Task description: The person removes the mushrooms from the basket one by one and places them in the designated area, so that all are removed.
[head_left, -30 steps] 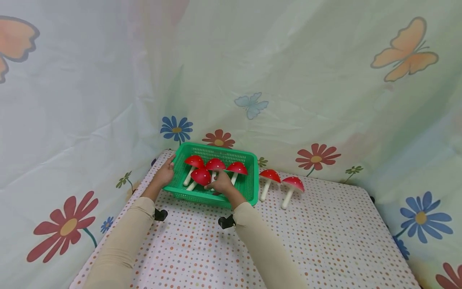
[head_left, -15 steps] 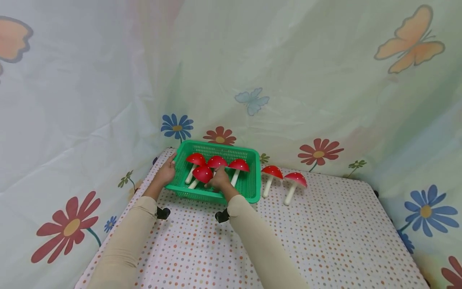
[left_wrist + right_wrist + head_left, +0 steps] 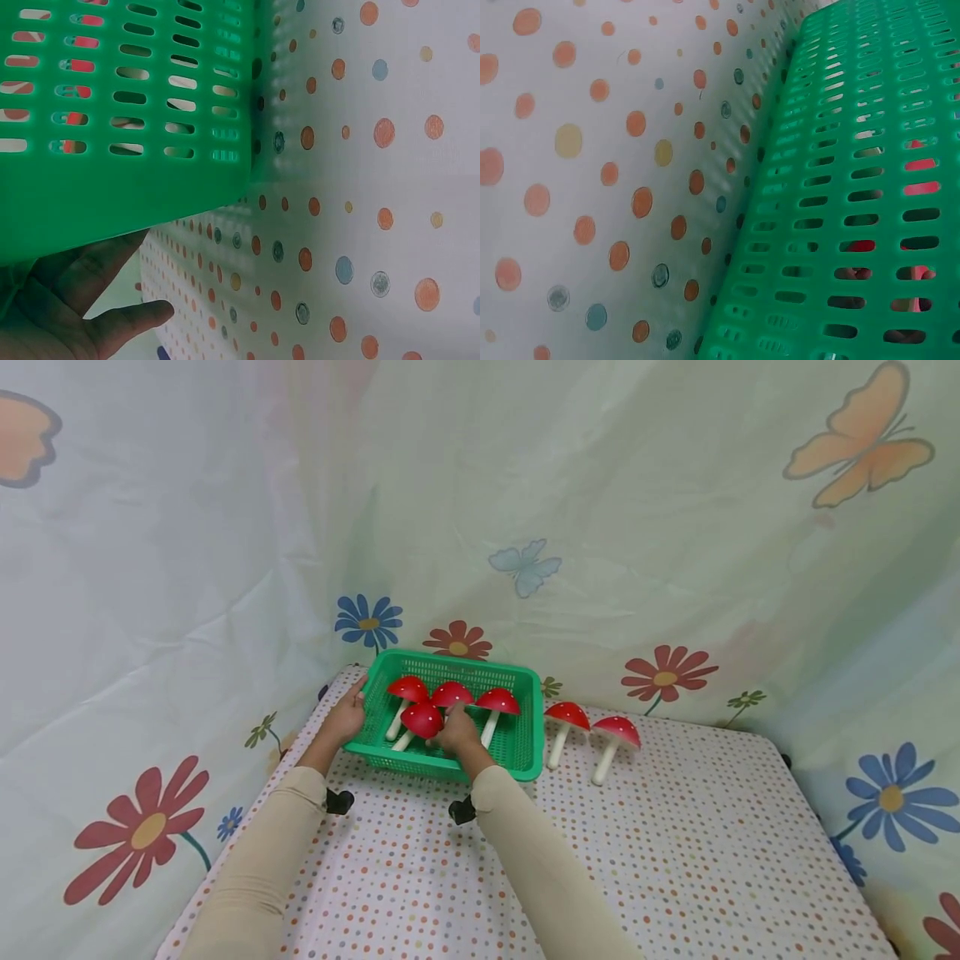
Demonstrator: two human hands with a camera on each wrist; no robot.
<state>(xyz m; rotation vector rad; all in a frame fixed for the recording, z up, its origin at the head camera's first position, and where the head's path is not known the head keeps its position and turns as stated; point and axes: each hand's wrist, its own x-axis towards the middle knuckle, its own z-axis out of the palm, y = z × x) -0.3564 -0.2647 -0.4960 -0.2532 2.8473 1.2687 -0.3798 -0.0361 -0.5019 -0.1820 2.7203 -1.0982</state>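
Note:
A green plastic basket (image 3: pixel 528 727) stands at the back left of the table, with several toy mushrooms inside, red-capped with white spots and pale stems. My left hand (image 3: pixel 345 718) rests against the basket's left side. In the left wrist view, that hand's fingers (image 3: pixel 97 266) lie straight along the wall, the thumb apart. My right hand (image 3: pixel 457 735) reaches into the basket and grips the stem of the middle mushroom (image 3: pixel 452 693), largely hiding it. Just left of that hand is the front mushroom (image 3: pixel 422 720). Through the slots in the right wrist view only bits of hand and red show.
Two more toy mushrooms, one nearer (image 3: pixel 567 716) and one farther right (image 3: pixel 617 731), lie on the table right of the basket. A dotted cloth (image 3: pixel 675 843) covers the table. Printed curtains (image 3: pixel 600 527) hang behind and at the sides.
The right hand's fingers have drawn in more closely round the middle mushroom's stem. The left hand stays at the basket's side. The head view has shifted slightly.

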